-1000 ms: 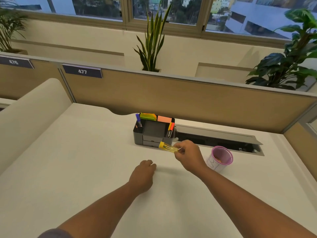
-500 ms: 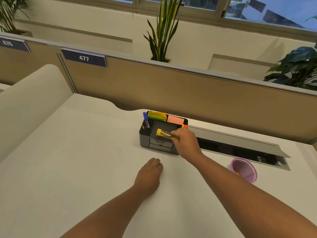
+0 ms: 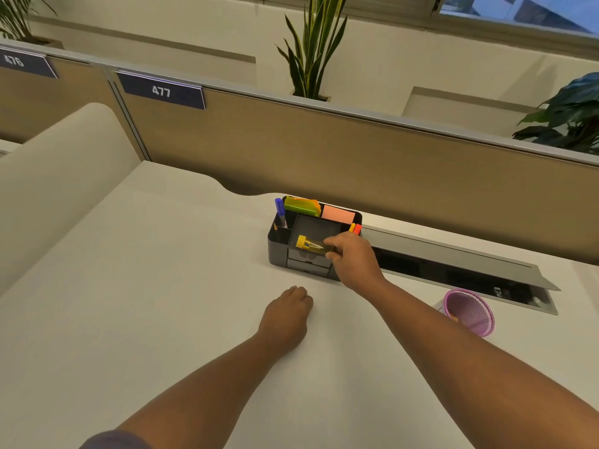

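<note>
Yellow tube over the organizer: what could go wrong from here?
1. The right hand pinches the yellow-capped tube by one end only, so it may slip.
2. The tube hangs nearly level over the front rim of the black organizer. Released there, it could catch the rim and roll onto the desk.

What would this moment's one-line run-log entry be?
right hand: holds yellow-capped tube over black organizer | tube: not yet released | left hand: rests on desk, holds nothing
</note>
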The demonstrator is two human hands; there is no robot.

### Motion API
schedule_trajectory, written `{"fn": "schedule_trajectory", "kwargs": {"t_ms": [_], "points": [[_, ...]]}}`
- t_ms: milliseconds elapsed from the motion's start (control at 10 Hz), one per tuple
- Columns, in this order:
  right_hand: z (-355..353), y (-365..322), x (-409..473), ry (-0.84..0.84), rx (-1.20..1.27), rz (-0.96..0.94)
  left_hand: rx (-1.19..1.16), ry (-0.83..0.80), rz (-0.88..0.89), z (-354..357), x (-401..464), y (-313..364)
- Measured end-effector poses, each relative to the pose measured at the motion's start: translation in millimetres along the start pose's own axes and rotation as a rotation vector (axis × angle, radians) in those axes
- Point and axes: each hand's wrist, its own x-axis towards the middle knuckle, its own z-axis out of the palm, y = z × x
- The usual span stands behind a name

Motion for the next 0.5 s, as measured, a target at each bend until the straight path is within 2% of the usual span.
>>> {"fn": "schedule_trajectory", "kwargs": {"t_ms": [300, 500], "points": [[2.9, 1.4, -0.7, -0.005, 0.058, 0.039, -0.006, -0.013, -0.019, -2.7, -0.1, 2.2], [7.7, 7.9, -3.6, 0.056, 0.092, 0.050, 0.007, 0.013, -0.008, -1.0, 3.8, 2.0]]}}
